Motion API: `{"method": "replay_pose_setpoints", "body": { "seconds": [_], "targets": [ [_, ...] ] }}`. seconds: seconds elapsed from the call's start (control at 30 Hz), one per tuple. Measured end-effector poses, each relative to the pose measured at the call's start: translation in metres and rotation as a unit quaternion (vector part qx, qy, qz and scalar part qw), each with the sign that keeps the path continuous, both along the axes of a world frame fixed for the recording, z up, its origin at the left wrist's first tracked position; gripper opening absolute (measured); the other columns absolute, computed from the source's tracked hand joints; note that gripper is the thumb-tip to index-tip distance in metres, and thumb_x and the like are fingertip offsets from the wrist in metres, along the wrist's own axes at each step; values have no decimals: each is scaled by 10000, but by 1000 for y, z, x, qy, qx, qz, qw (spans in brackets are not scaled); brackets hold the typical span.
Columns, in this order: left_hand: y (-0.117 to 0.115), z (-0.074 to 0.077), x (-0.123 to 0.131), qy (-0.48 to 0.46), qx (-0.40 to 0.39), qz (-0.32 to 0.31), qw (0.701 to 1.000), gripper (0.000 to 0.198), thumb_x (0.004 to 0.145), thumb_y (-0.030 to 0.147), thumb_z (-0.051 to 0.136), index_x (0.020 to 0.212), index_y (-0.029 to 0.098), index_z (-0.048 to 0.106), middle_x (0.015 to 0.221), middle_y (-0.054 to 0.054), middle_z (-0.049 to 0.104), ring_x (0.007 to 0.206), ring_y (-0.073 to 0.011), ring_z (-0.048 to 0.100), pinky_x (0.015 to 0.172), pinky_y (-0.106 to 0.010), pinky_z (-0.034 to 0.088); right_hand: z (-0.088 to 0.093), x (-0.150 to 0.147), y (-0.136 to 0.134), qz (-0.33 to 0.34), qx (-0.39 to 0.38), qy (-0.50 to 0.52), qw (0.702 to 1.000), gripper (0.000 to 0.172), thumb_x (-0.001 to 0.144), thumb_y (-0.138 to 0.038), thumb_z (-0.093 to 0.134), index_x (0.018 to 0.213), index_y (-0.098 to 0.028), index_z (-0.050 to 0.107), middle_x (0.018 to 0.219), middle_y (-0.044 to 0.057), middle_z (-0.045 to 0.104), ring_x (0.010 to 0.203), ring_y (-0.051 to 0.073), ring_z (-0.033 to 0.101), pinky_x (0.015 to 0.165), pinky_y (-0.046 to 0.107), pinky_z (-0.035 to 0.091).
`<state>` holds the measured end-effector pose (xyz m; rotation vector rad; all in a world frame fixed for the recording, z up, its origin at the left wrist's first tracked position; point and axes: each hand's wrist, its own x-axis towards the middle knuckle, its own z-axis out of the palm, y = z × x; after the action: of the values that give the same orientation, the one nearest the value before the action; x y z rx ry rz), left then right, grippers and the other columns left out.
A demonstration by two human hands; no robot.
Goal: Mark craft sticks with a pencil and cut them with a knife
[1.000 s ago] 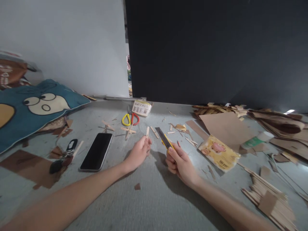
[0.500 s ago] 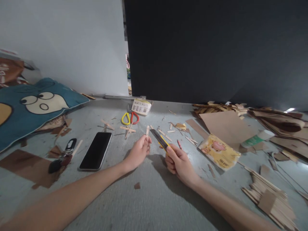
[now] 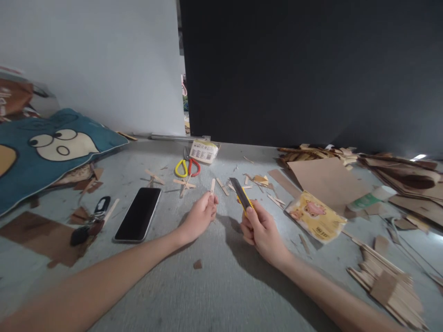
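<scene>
Near the middle of the grey table, my left hand (image 3: 201,211) pinches a short flat wooden stick (image 3: 212,186) that points up and away. To its right, my right hand (image 3: 265,230) grips a yellow utility knife (image 3: 243,197), its dark blade out and pointing away to the upper left. Blade and held stick are apart. Loose wooden sticks (image 3: 222,186) lie just beyond the hands, and a few crossed ones (image 3: 184,185) are to the left.
Scissors (image 3: 187,168) lie beside a tissue pack (image 3: 204,151) at the back. A phone (image 3: 138,215), keys (image 3: 100,207) and a blue cushion (image 3: 62,152) are left. On the right are a yellow pack (image 3: 315,217), cardboard (image 3: 323,180), a glue stick (image 3: 372,198) and piled sticks (image 3: 391,286).
My right hand has moved slightly right with the knife, so the blade is farther from the stick and points more directly away. My left hand has barely moved.
</scene>
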<state>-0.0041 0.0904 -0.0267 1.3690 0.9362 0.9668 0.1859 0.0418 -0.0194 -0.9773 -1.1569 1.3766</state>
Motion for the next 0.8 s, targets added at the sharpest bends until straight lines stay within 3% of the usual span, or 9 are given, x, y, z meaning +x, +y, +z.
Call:
{"method": "replay_pose_setpoints", "body": {
  "seconds": [0.17, 0.3, 0.43, 0.5, 0.53, 0.6, 0.63, 0.8],
  "targets": [
    [0, 1, 0, 6, 6, 1, 1000, 554, 971, 783, 413, 886, 236, 443, 605, 114, 230, 501, -104, 239, 483, -241, 220, 0, -2, -1, 29, -42, 20, 999, 486, 901, -681, 684, 871, -254, 453, 615, -110, 358, 449, 64, 293, 367, 146, 256],
    [0, 1, 1, 9, 5, 13, 1000, 544, 977, 771, 408, 906, 233, 445, 613, 107, 264, 510, -106, 269, 489, -242, 236, 1, -2, -9, 59, -54, -23, 997, 515, 929, -635, 659, 1247, -255, 516, 588, -130, 387, 395, 76, 316, 345, 157, 268],
    [-1, 0, 1, 12, 3, 27, 1000, 538, 980, 761, 423, 893, 230, 436, 654, 88, 333, 553, -106, 338, 521, -240, 303, 2, 0, -18, 56, 22, -176, 983, 597, 1045, -516, 509, 1562, -235, 408, 533, -99, 503, 381, 126, 478, 385, 207, 408],
    [-1, 0, 1, 13, 5, 27, 1000, 548, 974, 768, 432, 851, 235, 400, 671, 79, 364, 569, -103, 365, 539, -241, 333, 3, 1, -21, 45, 87, -256, 962, 566, 1059, -433, 491, 1590, -243, 434, 675, -7, 687, 507, 154, 627, 512, 241, 532],
    [-2, 0, 1, 15, 9, 27, 999, 555, 973, 773, 430, 837, 237, 387, 675, 76, 375, 571, -102, 373, 545, -243, 342, 3, 2, -22, 38, 121, -288, 949, 551, 1057, -398, 488, 1587, -249, 457, 841, 52, 770, 600, 169, 691, 593, 261, 579],
    [-2, 0, 1, 20, 18, 27, 999, 563, 975, 779, 417, 826, 238, 381, 676, 73, 386, 569, -102, 378, 547, -245, 347, 3, 2, -23, 29, 168, -335, 927, 547, 1049, -347, 477, 1589, -259, 472, 1202, 125, 781, 765, 195, 762, 720, 286, 621],
    [-2, 0, 1, 21, 21, 27, 999, 562, 979, 777, 412, 828, 236, 387, 678, 72, 388, 568, -103, 380, 544, -245, 345, 3, 2, -23, 28, 179, -350, 919, 555, 1049, -330, 466, 1599, -257, 462, 1292, 133, 756, 806, 201, 775, 750, 289, 628],
    [-3, 0, 2, 9, 1, 18, 1000, 523, 1003, 742, 407, 885, 232, 428, 664, 82, 352, 549, -106, 345, 531, -238, 316, -2, 3, -22, 22, 179, -371, 911, 577, 1067, -303, 435, 1633, -192, 412, 1122, 140, 808, 888, 227, 802, 805, 295, 642]
  ]
}}
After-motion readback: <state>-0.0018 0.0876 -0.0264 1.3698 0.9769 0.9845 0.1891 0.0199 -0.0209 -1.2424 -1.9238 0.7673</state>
